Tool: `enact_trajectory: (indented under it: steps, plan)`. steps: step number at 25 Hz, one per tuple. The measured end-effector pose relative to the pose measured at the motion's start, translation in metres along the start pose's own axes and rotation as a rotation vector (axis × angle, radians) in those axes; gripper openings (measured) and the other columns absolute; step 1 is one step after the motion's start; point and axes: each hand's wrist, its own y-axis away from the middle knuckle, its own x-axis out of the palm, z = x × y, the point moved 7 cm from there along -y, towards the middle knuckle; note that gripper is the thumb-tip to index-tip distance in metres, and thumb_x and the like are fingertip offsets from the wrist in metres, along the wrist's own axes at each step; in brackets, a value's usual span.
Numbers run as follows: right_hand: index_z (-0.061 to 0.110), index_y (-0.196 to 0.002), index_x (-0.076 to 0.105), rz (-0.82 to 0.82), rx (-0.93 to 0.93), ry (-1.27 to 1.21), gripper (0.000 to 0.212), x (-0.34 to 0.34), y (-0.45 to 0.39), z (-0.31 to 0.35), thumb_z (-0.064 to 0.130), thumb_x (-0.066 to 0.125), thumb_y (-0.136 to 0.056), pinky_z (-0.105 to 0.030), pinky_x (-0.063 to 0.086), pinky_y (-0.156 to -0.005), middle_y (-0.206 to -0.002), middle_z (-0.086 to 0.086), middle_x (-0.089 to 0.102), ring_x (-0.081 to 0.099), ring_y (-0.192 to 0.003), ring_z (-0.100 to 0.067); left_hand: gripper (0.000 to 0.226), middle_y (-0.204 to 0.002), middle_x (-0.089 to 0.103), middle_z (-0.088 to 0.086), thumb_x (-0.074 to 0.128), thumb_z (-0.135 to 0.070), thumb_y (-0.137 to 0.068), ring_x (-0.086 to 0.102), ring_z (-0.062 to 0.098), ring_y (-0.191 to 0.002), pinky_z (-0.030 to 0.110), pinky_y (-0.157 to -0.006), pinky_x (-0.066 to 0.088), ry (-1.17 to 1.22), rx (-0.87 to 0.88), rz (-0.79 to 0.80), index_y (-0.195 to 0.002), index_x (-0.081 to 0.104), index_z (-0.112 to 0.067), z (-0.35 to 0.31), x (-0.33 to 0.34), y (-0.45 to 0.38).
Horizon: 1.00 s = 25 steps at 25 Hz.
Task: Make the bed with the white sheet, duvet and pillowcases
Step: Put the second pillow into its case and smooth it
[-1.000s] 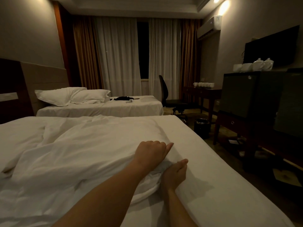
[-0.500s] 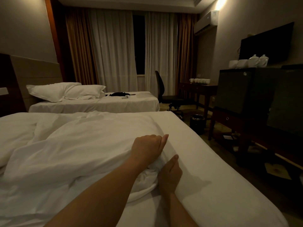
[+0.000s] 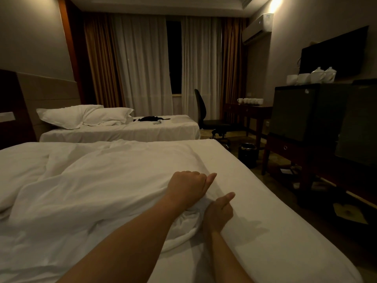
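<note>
So both my arms are stretched out over the near bed [image 3: 265, 201], which has the white sheet [image 3: 275, 237] pulled flat over the mattress on the right side. My right hand [image 3: 218, 211] is down at the edge of the duvet [image 3: 98, 193], fingers [image 3: 221, 207] curled round a bunched fold of it with the thumb sticking forward along the sheet. Just past it, my left hand [image 3: 187, 186] sits on top of the same duvet edge, knuckles up, fingers tucked under and gripping the fabric, thumb pointing out to the right. The duvet itself is a crumpled heap covering the left and middle of the bed, not spread out yet. Further back is the second bed [image 3: 122, 131], with two white pillows [image 3: 81, 116] stacked up against the headboard and some small dark thing lying on it that I can't make out. Beyond that, an office chair [image 3: 206, 117] next to a wooden worktop [image 3: 251, 109] with white cups on it, a black bin [image 3: 247, 154] on the floor, and long curtains [image 3: 142, 64] across the far wall.
</note>
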Motion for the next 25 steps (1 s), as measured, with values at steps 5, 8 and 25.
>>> enact_trajectory:
  steps: [5, 8, 25]
  plan:
    - [0.010, -0.054, 0.043, -0.055, -0.014, 0.043, 0.067, -0.015, -0.006, -0.006, 0.047, 0.025, -0.106, -0.027, 0.039, -0.052, -0.052, -0.007, 0.051, 0.046, -0.048, -0.021, 0.061, -0.037, 0.038, -0.005, 0.031, -0.050, -0.102, 0.029, 0.016, -0.030, 0.018, -0.045, 0.015, 0.016, -0.004, 0.011, -0.048, 0.030, -0.023, -0.002, 0.010, 0.013]
    - [0.013, -0.057, 0.044, -0.057, -0.084, 0.024, 0.064, -0.013, -0.001, 0.004, 0.051, 0.024, -0.103, -0.024, 0.040, -0.049, -0.053, -0.002, 0.049, 0.045, -0.047, -0.013, 0.059, -0.039, 0.042, -0.004, 0.031, -0.050, -0.102, 0.031, 0.017, -0.031, 0.019, -0.042, 0.021, 0.028, -0.013, 0.006, -0.050, 0.030, -0.024, 0.001, 0.009, 0.011]
    - [-0.004, -0.073, 0.067, 0.049, -0.152, 0.183, 0.073, 0.002, 0.025, 0.002, 0.043, 0.021, -0.105, -0.033, 0.043, -0.067, -0.074, -0.019, 0.069, 0.057, -0.061, -0.025, 0.078, -0.056, 0.049, -0.002, -0.004, -0.059, -0.097, 0.049, 0.019, -0.050, 0.027, -0.054, 0.040, 0.042, -0.222, 0.222, -0.060, 0.051, -0.019, 0.006, 0.006, -0.002]
